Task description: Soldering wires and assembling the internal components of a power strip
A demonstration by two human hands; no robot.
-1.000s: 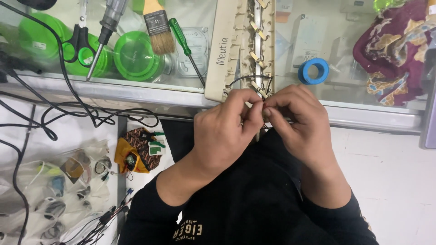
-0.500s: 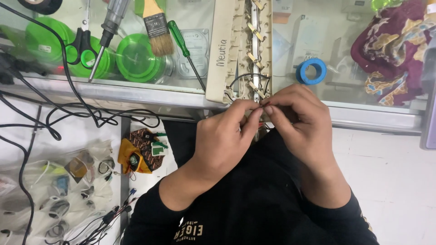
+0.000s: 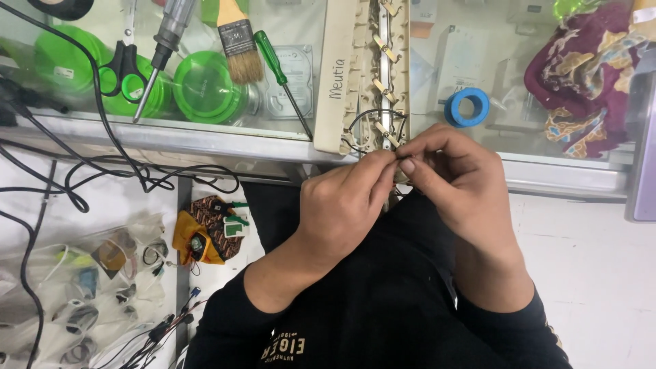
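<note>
Left hand [image 3: 345, 205] and right hand [image 3: 458, 184] meet fingertip to fingertip, each grip pinched on thin black wire [image 3: 365, 115] at near end of cream plastic strip [image 3: 362, 68] on glass worktop [image 3: 205, 140].

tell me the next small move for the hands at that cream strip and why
Probably keep both fingertips pinched and work the thin black wire at the cream strip: left hand and right hand meet at its near end, where the wire loops loose.

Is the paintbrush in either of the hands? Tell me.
No. The paintbrush lies on the glass counter, apart from both hands, which pinch thin wire.
</note>
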